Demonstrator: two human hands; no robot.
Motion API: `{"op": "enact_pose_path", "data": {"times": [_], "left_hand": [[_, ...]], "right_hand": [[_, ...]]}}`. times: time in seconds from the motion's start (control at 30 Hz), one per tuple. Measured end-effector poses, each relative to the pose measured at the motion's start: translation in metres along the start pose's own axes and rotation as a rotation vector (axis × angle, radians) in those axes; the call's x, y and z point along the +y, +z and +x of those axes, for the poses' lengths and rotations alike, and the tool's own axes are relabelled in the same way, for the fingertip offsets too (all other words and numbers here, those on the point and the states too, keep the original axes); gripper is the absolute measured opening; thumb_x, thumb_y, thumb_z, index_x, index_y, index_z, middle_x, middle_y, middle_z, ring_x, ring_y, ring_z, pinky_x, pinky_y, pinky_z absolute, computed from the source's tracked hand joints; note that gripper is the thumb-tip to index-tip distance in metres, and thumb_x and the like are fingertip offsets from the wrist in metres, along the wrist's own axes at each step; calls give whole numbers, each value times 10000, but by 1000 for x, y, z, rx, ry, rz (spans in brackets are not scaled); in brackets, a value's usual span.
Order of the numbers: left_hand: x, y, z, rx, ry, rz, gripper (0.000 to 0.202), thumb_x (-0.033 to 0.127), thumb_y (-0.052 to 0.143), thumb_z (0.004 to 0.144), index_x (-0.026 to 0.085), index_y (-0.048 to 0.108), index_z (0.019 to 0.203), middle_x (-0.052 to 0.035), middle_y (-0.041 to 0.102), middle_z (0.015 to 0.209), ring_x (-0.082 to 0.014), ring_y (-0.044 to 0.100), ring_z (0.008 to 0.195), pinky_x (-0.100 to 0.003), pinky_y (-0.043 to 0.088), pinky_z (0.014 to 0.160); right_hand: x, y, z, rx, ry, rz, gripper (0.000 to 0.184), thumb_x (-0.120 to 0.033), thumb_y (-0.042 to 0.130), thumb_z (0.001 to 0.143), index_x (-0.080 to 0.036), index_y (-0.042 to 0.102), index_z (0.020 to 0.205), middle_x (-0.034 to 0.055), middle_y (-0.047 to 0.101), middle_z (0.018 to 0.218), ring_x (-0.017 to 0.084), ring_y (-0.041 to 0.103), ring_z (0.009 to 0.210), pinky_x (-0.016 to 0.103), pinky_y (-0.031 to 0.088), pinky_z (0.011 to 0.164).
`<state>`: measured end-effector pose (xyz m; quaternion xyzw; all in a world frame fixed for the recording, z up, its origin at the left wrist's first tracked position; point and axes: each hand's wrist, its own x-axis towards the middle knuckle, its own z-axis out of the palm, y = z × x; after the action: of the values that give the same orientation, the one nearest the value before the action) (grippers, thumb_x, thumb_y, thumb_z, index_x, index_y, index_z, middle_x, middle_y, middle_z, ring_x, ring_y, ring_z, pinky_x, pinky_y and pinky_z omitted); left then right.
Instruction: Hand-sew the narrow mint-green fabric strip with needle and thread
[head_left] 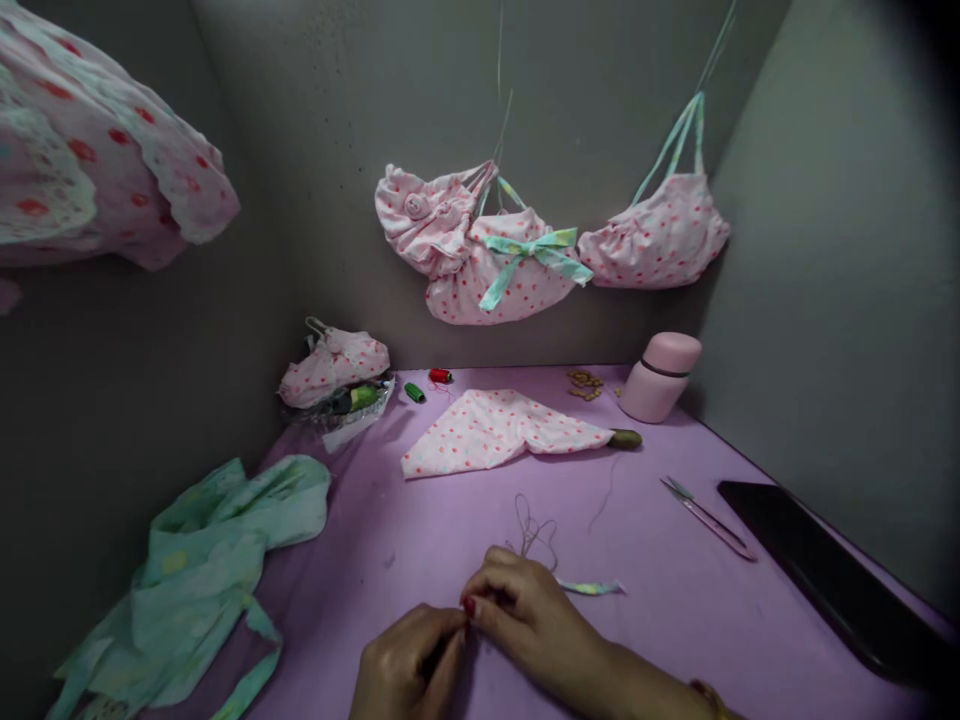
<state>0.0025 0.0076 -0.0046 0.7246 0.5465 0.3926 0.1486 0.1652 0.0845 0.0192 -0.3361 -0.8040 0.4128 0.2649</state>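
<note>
My left hand (409,660) and my right hand (536,620) meet near the table's front edge, both with fingertips pinched. What lies between the fingertips is hidden or too small to name. A narrow green-and-yellow fabric strip (592,588) sticks out from behind my right hand. Loops of thin thread (531,530) rise just beyond its knuckles. Farther back, a white-pink dotted cloth piece (480,430) lies flat, with a dark green end (625,439) at its right tip. Pink-handled thread snips (709,518) rest to the right, apart from my hands.
A mint-green cloth (202,570) is heaped at left. Behind it sit a dotted pouch (337,365), a green spool (414,392) and a red spool (440,376). A pink flask (661,378) and a black flat object (825,570) stand right. Dotted fabric pieces (517,265) hang behind.
</note>
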Motion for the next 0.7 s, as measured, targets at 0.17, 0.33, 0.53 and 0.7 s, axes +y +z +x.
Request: {"op": "enact_pose_path", "data": {"times": [0.17, 0.33, 0.53, 0.7], "left_hand": [[1, 2, 0, -9, -19, 13, 189, 212, 497, 889, 193, 675, 829, -15, 724, 697, -131, 688, 617, -166, 515, 597], [2, 0, 0, -35, -132, 90, 185, 166, 503, 854, 188, 685, 837, -24, 744, 739, -146, 704, 652, -173, 529, 605], [6, -1, 4, -61, -223, 137, 195, 170, 503, 842, 191, 696, 818, -24, 753, 729, -158, 709, 635, -174, 527, 571], [6, -2, 3, -75, -240, 126, 192, 181, 508, 838, 185, 700, 824, -25, 752, 724, -161, 708, 640, -174, 519, 562]], "right_hand": [[-1, 7, 5, 79, 93, 397, 143, -263, 607, 777, -162, 615, 676, -7, 554, 675, 107, 529, 609, 202, 390, 547], [15, -22, 24, 434, 413, 827, 287, -438, 631, 717, -198, 501, 809, -47, 537, 562, 60, 365, 327, 162, 234, 320], [72, -102, 43, 1109, 355, 610, 218, -332, 519, 712, -230, 328, 690, -98, 356, 540, 80, 401, 424, 187, 337, 441], [80, -110, 39, 1158, 178, 382, 160, -338, 489, 732, -225, 403, 808, -60, 440, 675, 119, 472, 600, 237, 380, 575]]}}
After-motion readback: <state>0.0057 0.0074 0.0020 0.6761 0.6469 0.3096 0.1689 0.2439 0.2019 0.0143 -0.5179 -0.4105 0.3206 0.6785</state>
